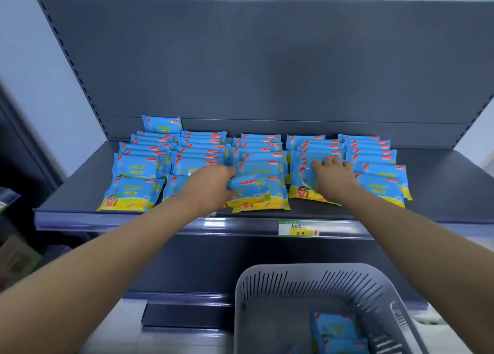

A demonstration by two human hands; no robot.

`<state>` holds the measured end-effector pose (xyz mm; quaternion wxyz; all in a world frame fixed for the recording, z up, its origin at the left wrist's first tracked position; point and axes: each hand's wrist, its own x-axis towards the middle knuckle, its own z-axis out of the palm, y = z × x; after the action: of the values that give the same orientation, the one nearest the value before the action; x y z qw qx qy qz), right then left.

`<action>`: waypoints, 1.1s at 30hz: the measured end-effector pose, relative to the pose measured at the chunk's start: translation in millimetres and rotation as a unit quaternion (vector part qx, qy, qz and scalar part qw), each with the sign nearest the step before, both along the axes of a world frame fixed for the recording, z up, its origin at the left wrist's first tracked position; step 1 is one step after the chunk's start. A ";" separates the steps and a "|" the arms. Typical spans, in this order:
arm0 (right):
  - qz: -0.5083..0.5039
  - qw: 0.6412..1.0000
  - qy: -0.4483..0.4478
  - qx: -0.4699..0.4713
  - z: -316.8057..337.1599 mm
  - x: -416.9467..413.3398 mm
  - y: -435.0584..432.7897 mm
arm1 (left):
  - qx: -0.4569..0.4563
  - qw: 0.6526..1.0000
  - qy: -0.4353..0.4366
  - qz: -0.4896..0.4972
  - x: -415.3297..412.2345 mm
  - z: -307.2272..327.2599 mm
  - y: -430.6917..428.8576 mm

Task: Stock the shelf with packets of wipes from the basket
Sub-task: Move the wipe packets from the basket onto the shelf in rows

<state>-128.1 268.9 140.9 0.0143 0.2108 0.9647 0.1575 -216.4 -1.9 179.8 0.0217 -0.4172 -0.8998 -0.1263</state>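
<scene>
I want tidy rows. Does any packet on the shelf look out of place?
Yes. One packet stands alone behind the far-left row, upright against the back panel. The packet in the left hand lies tilted.

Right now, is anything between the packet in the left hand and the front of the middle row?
Nothing visible. The left hand holds a wipes packet directly over the middle row's front packet. The right hand rests on the neighbouring row, clear of it.
</scene>
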 end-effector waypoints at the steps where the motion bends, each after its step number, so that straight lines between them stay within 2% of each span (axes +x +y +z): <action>1: -0.005 1.000 0.011 0.014 -0.6 -2.6 1.7 | 0.002 1.000 -0.001 0.003 -1.1 -2.0 -1.2; 5: -0.035 0.997 0.047 0.043 -0.8 -11.0 -3.7 | -0.015 0.999 0.001 0.029 -7.1 -8.5 -14.0; 12: -0.031 0.996 0.071 0.045 -3.6 -15.8 -29.8 | -0.037 0.996 -0.016 0.074 -22.2 -10.6 -42.2; 19: 0.027 0.991 0.133 0.011 9.7 -28.9 -52.8 | -0.047 0.996 -0.019 0.078 -34.7 -5.1 -48.9; 25: 0.045 0.981 0.187 -0.024 24.6 -10.0 -47.1 | -0.003 1.000 -0.025 0.003 -15.4 4.7 -5.6; 33: -0.059 0.975 0.211 -0.042 43.6 87.3 43.7 | 0.040 0.990 -0.030 -0.135 46.7 13.8 126.8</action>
<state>-40.8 312.6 184.5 -0.1714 0.2952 0.9374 0.0681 -169.7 124.9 193.5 -0.0057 -0.5300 -0.8295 -0.1760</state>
